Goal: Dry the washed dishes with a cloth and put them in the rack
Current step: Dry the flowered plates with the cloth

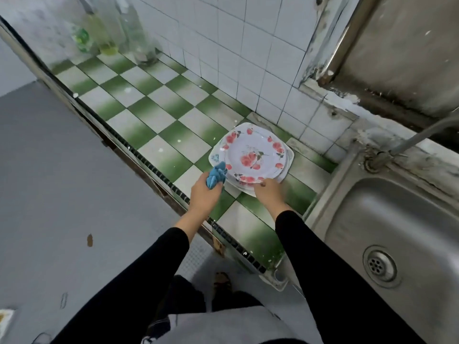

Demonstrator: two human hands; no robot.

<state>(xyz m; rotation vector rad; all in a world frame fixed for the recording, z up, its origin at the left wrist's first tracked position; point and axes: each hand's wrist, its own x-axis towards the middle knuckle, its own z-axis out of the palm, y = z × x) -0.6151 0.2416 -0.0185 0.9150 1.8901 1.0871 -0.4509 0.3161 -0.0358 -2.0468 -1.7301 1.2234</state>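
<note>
- Though half hidden under top plate (250,155), pinching its rim with right hand (269,193).
- Squeezing blue cloth (216,176) in left hand (202,194).
- Hard to see lower plates (290,158), blurry bottles (104,33).

The bottles (99,33) at the back of the surface (154,115) are a smeary blur, labels unreadable. The top plate (253,155) covers the stack (249,192) under it, can't count those. The right hand (269,193) has its fingers under the rim, out of sight. The cloth (216,176) is half buried in the left hand (203,197). The sink (372,214) and tap pipe (422,135) run off the right edge.
</note>
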